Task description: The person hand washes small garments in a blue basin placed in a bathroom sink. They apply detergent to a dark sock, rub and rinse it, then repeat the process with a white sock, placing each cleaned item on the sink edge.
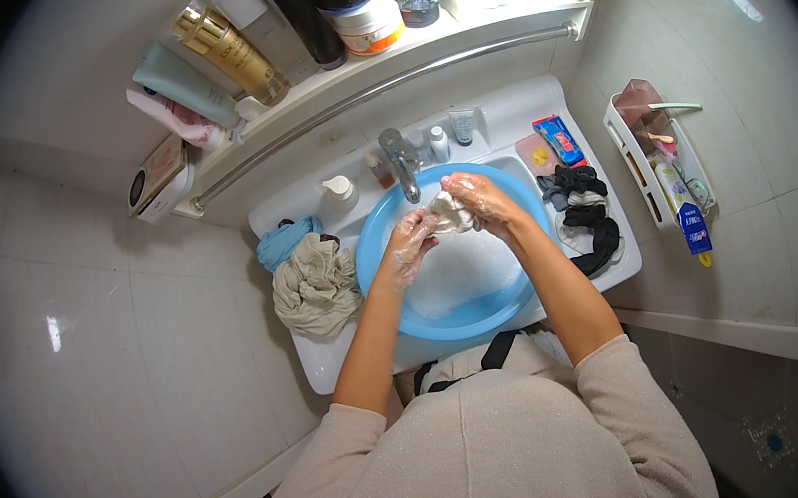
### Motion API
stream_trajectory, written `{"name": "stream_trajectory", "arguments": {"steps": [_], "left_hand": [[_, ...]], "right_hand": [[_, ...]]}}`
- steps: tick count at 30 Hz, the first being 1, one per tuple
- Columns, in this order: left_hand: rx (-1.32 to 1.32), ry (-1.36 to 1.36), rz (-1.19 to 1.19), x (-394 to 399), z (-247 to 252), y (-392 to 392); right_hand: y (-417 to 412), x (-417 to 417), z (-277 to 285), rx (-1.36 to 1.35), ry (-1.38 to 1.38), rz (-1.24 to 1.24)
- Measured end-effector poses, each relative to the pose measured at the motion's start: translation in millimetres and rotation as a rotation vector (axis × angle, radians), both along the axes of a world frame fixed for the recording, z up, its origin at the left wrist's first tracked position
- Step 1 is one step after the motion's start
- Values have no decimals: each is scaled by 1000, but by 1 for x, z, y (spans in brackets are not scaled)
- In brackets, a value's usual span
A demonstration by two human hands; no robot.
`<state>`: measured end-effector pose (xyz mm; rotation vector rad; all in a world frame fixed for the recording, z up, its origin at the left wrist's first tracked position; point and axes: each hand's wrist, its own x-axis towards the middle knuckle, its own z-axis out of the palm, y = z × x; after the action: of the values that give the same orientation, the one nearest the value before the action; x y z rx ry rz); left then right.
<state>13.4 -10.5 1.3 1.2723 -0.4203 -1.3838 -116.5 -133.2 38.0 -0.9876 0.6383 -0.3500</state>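
Observation:
Between my hands is a small white cloth (451, 214), wet and bunched up. My left hand (410, 243), with suds on its skin, grips the cloth's lower left side. From the upper right my right hand (484, 203), also soapy, holds the other side. Both are above a round blue plastic basin (467, 331) set in the white sink. White foam (466, 271) covers much of the water in it. Just beyond the cloth, the chrome faucet (400, 165) reaches over the basin's rim.
Crumpled beige cloth (315, 287) and blue cloth (286, 244) lie on the sink's left side. Black and grey socks or small garments (588, 218) lie at right, below a blue packet (560, 140). A pump bottle (339, 192) stands near the faucet. A metal rail (386, 94) runs under the shelf.

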Motion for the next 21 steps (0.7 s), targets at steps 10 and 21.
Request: {"name": "stream_trajectory", "arguments": {"steps": [10, 21], "left_hand": [[-240, 152, 309, -18, 22, -7], [-312, 80, 294, -8, 13, -5]], "right_hand": [[15, -4, 4, 59, 183, 123], [11, -8, 0, 172, 11, -23]]}}
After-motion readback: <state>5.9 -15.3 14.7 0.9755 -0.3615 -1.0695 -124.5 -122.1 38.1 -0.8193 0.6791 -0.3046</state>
